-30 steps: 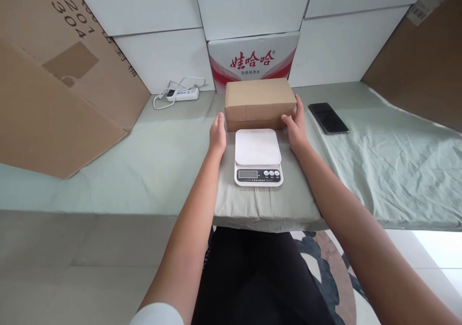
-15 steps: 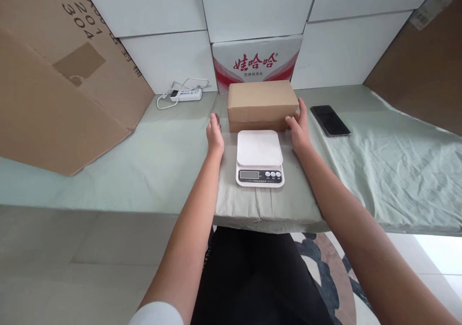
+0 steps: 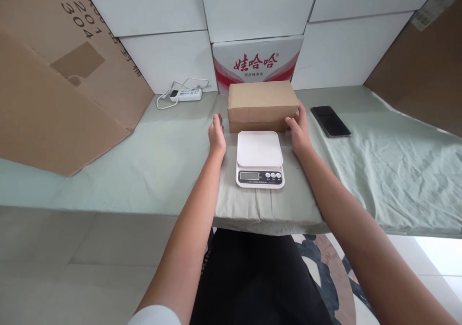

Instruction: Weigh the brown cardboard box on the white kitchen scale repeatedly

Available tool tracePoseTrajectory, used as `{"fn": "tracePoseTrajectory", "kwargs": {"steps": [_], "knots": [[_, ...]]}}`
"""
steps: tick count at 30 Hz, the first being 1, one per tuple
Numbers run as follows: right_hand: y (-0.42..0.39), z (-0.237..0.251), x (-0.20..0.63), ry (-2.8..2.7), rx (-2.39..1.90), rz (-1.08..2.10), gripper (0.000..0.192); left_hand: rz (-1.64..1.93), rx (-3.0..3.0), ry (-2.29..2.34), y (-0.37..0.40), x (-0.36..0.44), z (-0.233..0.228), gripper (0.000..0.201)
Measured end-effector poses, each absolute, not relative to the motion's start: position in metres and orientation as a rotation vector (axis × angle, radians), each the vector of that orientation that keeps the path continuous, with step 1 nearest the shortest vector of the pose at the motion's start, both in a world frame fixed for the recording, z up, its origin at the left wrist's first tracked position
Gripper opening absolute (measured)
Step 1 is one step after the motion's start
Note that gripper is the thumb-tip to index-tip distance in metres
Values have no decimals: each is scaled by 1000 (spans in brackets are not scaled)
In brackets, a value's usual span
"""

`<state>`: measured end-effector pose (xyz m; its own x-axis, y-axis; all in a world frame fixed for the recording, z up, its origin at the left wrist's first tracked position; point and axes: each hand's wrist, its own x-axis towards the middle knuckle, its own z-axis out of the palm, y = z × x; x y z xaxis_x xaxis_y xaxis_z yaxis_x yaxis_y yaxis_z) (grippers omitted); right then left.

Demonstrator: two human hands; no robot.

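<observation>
A closed brown cardboard box (image 3: pixel 262 101) lies on the green-clothed table (image 3: pixel 162 156), just behind a white kitchen scale (image 3: pixel 259 154) whose platform is bare. My right hand (image 3: pixel 298 129) is at the box's right end, thumb on the front face and fingers round the corner. My left hand (image 3: pixel 217 135) lies flat on the cloth beside the box's left end, fingers straight, with a narrow gap to the box. The scale sits between my two hands.
A black phone (image 3: pixel 330 121) lies right of the box. A white power strip (image 3: pixel 186 94) with a cable sits at the back left. A red-and-white carton (image 3: pixel 257 63) stands behind the box. Large cardboard sheets lean at left (image 3: pixel 54 89) and right (image 3: pixel 422 70).
My left hand came off the box's left end, moved slightly left, then edged back toward it. My right hand and the box have stayed in place.
</observation>
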<state>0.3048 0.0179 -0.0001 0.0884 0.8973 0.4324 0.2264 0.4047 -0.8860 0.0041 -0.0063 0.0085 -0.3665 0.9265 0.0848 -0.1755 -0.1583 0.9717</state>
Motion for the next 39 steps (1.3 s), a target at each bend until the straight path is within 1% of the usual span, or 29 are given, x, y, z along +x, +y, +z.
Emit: {"fn": "tracePoseTrajectory", "kwargs": {"steps": [3, 5, 10, 14, 20, 28, 34, 39], "knots": [[16, 3, 303, -1433, -1061, 694, 94, 1641, 980, 1243, -7, 3, 9, 98], [13, 6, 301, -1429, -1043, 703, 94, 1627, 969, 1246, -9, 4, 12, 97], [7, 10, 298, -1417, -1032, 717, 82, 1614, 917, 1260, -23, 12, 28, 81], [5, 11, 298, -1418, -1025, 726, 78, 1590, 882, 1284, -30, 17, 39, 73], [7, 10, 299, -1423, -1019, 718, 76, 1598, 897, 1285, -28, 17, 38, 74], [6, 9, 299, -1432, -1005, 719, 79, 1605, 905, 1280, -29, 18, 38, 70], [0, 13, 296, -1397, -1013, 757, 77, 1618, 933, 1268, -29, 18, 35, 75], [-3, 17, 293, -1396, -1004, 755, 76, 1610, 959, 1268, -32, 19, 36, 74]]}}
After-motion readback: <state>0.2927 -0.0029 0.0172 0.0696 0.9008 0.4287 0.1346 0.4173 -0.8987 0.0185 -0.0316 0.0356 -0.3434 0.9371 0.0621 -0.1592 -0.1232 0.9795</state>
